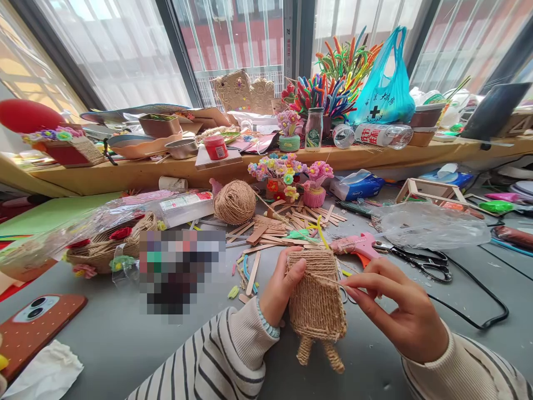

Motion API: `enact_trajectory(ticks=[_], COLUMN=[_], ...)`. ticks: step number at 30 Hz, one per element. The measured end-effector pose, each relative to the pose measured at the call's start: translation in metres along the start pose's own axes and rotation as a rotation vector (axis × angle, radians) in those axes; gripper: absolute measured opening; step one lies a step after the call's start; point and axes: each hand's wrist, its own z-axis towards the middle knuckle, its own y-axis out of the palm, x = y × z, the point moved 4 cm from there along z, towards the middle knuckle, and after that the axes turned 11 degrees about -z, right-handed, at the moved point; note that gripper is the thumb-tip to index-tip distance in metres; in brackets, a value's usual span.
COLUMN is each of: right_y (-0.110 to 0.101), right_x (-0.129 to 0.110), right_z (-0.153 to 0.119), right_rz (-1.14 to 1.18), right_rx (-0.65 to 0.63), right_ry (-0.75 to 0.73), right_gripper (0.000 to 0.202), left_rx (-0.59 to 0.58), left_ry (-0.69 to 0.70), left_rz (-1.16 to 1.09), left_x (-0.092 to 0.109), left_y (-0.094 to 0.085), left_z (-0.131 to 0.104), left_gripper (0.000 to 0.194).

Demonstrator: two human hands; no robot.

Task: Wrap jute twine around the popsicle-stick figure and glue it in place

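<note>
A boxy form wrapped in brown twine (318,303), with two short twine-covered legs at its lower end, is held above the grey table. My left hand (283,286) grips its upper left side, thumb on the front face. My right hand (395,305) pinches a strand of twine at the form's right edge; the strand runs across the front to my left thumb. Farther back, a ball of twine (235,202) rests on the table, with a strand trailing right toward the wooden sticks (270,228).
A pink glue gun (356,245) and black scissors (425,261) lie behind my right hand. A twine basket (104,250) and a phone (44,328) are at left. Felt flowers (314,183) and a tissue pack (357,185) stand near the yellow-edged shelf (145,176).
</note>
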Motion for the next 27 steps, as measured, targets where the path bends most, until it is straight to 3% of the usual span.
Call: enact_trajectory(ticks=[11,27], right_y=[0.0028,0.0034], right_x=[-0.0043,-0.0097], right_z=[-0.0013,-0.0016], right_rz=[-0.056,-0.095], right_rx=[-0.02,0.049], right_ry=[-0.038,0.015], right_gripper=[0.011,0.007], left_rx=[-0.088,-0.124], left_ry=[-0.048,-0.001], left_rz=[0.085,0.103], left_x=[0.0029,-0.0053], left_y=[0.0036,-0.002], left_z=[-0.002,0.0028], left_gripper=[0.071,0.064])
